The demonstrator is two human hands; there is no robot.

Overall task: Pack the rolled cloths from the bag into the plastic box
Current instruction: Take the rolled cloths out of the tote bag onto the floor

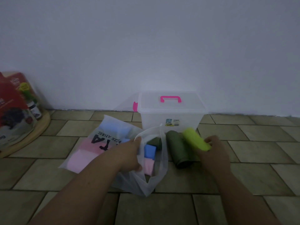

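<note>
A translucent white bag (90,153) with black lettering lies on the tiled floor, mouth facing right. Blue (150,151), pink (149,166) and dark green (155,141) rolled cloths show inside the mouth. My left hand (129,153) grips the bag's upper edge and holds the mouth apart. To the right, a dark green roll (177,149) lies on the floor. My right hand (212,151) holds one end of a lime-yellow roll (195,139) beside it. Behind them stands the clear plastic box (170,117) with its lid shut and a pink handle (170,99).
A plain white wall runs behind the box. At the far left a round wooden board (32,135) carries a red printed carton (13,101) and small jars. Tiled floor (243,143) stretches to the right and in front of the bag.
</note>
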